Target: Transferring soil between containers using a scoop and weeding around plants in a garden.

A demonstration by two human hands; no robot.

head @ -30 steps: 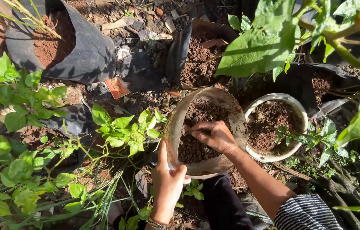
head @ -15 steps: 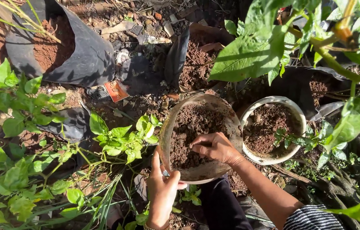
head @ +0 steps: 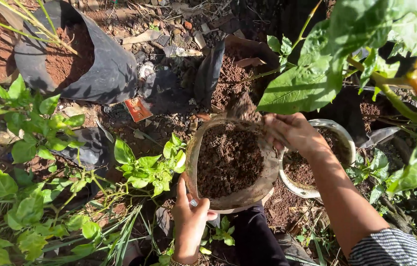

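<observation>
Around us lie the big black grow bag [head: 87, 64] of red earth at upper left, leafy plants [head: 46, 187] at left, and a broad leaf [head: 307, 86] overhanging from the right.

Before us is the soil bag [head: 230, 162], nearly full of dark crumbly soil, and just to its right the white pot [head: 346, 143], also holding soil.

Our left hand [head: 191, 221] is clamped on the bag's near rim, as it was a second ago. Our right hand [head: 292, 130], which then lay down in the soil with fingers spread, has come up to the far right rim and is closed, with a clump [head: 245, 106] of soil in the air beside it. We judge a handful has just been lifted out.
</observation>
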